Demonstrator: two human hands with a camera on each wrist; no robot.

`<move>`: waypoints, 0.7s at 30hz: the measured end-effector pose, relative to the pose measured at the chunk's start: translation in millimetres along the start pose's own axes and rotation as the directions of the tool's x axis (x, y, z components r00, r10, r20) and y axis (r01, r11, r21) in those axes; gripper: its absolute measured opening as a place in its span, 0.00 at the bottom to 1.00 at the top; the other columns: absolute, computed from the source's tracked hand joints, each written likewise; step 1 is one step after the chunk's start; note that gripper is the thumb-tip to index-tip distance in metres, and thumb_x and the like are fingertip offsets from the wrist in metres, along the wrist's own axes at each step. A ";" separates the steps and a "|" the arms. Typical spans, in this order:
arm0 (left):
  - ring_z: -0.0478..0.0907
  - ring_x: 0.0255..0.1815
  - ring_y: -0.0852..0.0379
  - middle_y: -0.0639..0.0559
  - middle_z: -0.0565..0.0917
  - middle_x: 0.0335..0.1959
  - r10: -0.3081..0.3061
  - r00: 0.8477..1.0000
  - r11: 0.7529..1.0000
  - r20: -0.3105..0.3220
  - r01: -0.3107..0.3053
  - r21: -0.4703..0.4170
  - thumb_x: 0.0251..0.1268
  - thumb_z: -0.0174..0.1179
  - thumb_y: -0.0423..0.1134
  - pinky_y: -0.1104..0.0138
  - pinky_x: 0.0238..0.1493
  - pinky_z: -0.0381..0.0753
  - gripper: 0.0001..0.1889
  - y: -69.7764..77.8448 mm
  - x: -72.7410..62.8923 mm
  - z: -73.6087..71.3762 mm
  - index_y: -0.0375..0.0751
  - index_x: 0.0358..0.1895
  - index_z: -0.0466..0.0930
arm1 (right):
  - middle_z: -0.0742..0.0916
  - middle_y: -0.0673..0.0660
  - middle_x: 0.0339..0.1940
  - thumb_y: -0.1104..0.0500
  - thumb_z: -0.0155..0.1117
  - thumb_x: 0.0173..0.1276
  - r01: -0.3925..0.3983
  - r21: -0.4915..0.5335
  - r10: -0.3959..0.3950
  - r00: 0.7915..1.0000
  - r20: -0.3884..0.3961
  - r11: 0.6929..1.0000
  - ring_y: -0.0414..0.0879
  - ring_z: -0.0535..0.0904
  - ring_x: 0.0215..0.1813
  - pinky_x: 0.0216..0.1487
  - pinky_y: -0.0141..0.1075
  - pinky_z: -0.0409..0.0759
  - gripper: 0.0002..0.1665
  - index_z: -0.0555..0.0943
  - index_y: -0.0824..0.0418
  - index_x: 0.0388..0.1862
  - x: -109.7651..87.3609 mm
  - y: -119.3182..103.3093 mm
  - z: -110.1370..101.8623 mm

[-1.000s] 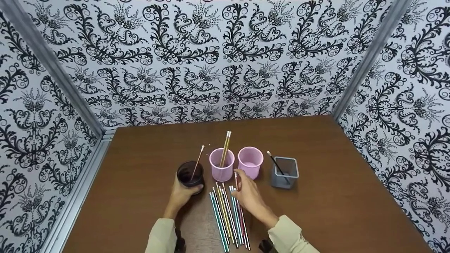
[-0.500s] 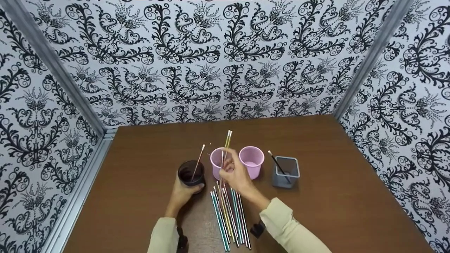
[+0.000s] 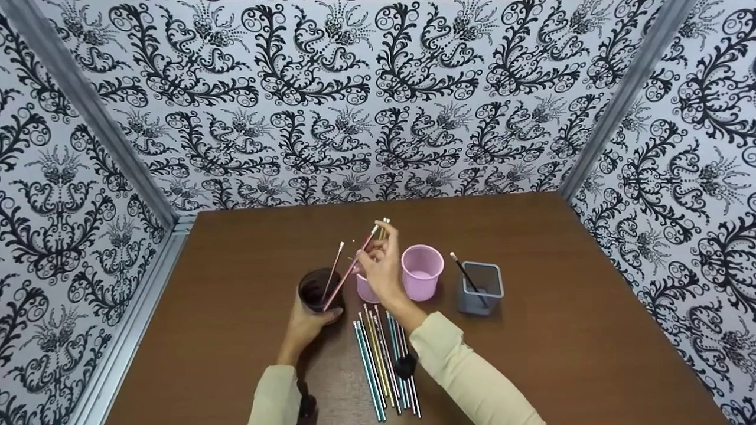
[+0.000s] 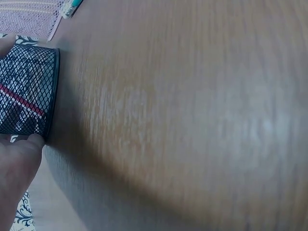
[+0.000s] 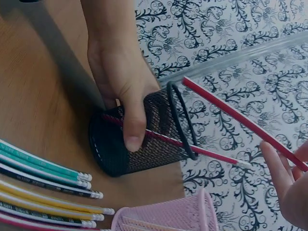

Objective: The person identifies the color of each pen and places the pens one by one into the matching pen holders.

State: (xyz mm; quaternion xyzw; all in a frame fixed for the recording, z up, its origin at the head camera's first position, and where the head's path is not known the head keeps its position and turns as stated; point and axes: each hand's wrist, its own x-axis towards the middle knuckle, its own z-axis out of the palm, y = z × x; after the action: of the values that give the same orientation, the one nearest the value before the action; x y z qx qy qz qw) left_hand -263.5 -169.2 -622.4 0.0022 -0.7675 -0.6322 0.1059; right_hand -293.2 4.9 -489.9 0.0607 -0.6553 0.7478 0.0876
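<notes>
My left hand (image 3: 308, 327) grips a round black mesh pencil cup (image 5: 110, 151), its thumb along the wall. Inside the cup leans one red pencil (image 5: 211, 153), eraser end up. Above the cup, my right hand (image 3: 381, 271) pinches another red pencil (image 5: 231, 113) near its eraser end. That pencil slants down to the left, its lower end close to the cup's rim. Just behind the right hand stands a pink mesh cup (image 3: 367, 291), partly hidden, with yellow pencils in it. Several loose pencils (image 3: 375, 360), teal, yellow, black and red, lie side by side on the table.
A second pink cup (image 3: 419, 288) stands right of the first. Farther right is a square grey mesh holder (image 3: 471, 306) with a black pencil (image 3: 463, 274) leaning in it. Patterned walls (image 3: 366, 136) enclose the brown table (image 3: 248, 248) at the back and sides.
My right hand has lifted a red pencil from the loose ones and carried it up and left to the black cup. The left hand stays on the cup.
</notes>
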 end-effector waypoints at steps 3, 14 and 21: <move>0.71 0.69 0.42 0.35 0.75 0.65 -0.007 1.000 1.000 -0.010 0.007 -0.017 0.39 0.79 0.28 0.51 0.74 0.63 0.51 -1.1 0.2 -0.6 0.34 0.71 0.60 | 0.75 0.65 0.43 0.78 0.57 0.60 0.022 0.018 -0.022 0.999 -0.038 1.000 0.47 0.79 0.33 0.30 0.49 0.88 0.41 0.60 0.58 0.71 4.3 7.1 7.2; 0.71 0.68 0.43 0.35 0.75 0.65 0.026 1.000 0.997 -0.006 -0.026 -0.078 0.40 0.78 0.26 0.53 0.74 0.63 0.50 -1.9 0.0 0.6 0.33 0.71 0.59 | 0.75 0.65 0.42 0.78 0.59 0.61 0.080 -0.122 -0.079 0.997 0.014 0.989 0.48 0.79 0.36 0.30 0.38 0.88 0.40 0.64 0.57 0.71 5.3 30.8 18.0; 0.71 0.69 0.40 0.34 0.74 0.66 0.048 0.999 0.995 -0.007 -0.049 -0.084 0.41 0.78 0.26 0.49 0.75 0.63 0.50 -4.0 0.8 1.3 0.32 0.72 0.59 | 0.76 0.66 0.41 0.78 0.62 0.60 0.088 -0.150 -0.084 0.996 0.033 0.985 0.44 0.77 0.35 0.31 0.39 0.88 0.39 0.66 0.58 0.69 2.5 42.7 22.4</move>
State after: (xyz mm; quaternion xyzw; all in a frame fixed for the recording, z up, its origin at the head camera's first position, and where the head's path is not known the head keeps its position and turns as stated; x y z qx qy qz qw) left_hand -265.0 -168.9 -626.3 -0.0193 -0.7399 -0.6611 0.1230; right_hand -305.2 -22.6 -527.8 0.0921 -0.7079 0.6908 0.1153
